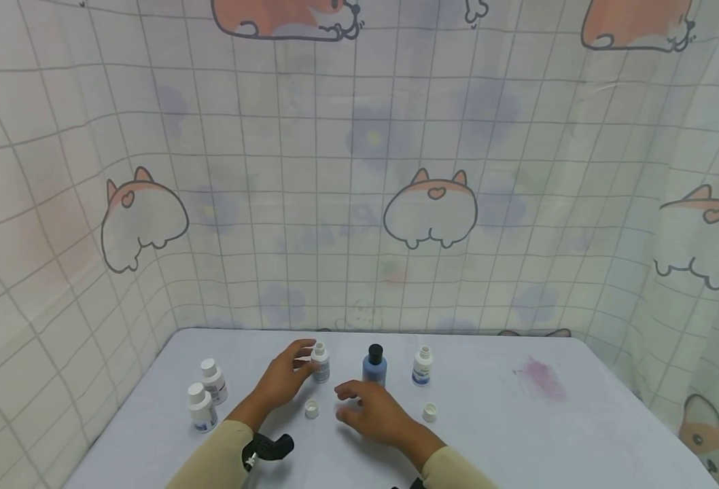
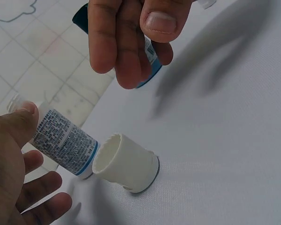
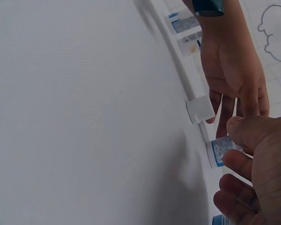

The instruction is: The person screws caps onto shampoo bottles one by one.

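Observation:
My left hand [image 1: 283,378] is at a small uncapped white bottle [image 1: 320,363] that stands on the table. The thumb overlaps the neck in the left wrist view, where the lower fingers hang loose, apart from the printed label. A white screw cap [image 2: 126,164] sits hollow side up just in front of that bottle. My right hand [image 1: 376,413] hovers with loosely bent fingers and nothing between them. Just behind it stands a blue bottle [image 1: 374,367] with a black cap, its lower part hidden by the hand.
Another uncapped white bottle [image 1: 422,367] stands right of the blue one, with a second white cap [image 1: 429,412] in front. Two capped white bottles [image 1: 202,407] stand at the left. A pink stain [image 1: 541,377] marks the white table [image 1: 549,435] at right. A patterned curtain [image 1: 335,258] hangs behind.

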Demonstrator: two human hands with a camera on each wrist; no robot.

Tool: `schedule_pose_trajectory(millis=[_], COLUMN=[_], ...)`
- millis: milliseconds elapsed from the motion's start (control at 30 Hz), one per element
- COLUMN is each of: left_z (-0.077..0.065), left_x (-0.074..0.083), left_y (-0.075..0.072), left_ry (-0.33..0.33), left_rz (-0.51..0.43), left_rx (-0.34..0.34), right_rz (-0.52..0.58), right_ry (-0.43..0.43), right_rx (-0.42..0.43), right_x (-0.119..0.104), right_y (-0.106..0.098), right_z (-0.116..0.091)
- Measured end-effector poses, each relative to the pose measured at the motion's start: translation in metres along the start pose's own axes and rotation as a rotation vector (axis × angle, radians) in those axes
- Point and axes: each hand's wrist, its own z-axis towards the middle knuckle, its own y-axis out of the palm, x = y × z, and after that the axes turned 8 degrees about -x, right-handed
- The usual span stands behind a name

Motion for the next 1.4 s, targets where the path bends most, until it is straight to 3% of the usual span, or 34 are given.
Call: schedule_pose_trajectory(millis=[1400], left_z=[0.008], left_x=[0.004], left_y=[-0.002], left_ry=[0.05], left_rz=[0.038], left_rx=[-0.019], right_rz=[-0.141], right_ry=[-0.097], right_rx=[0.0], right_x=[-0.001], right_y=[0.022], right_z=[0.031])
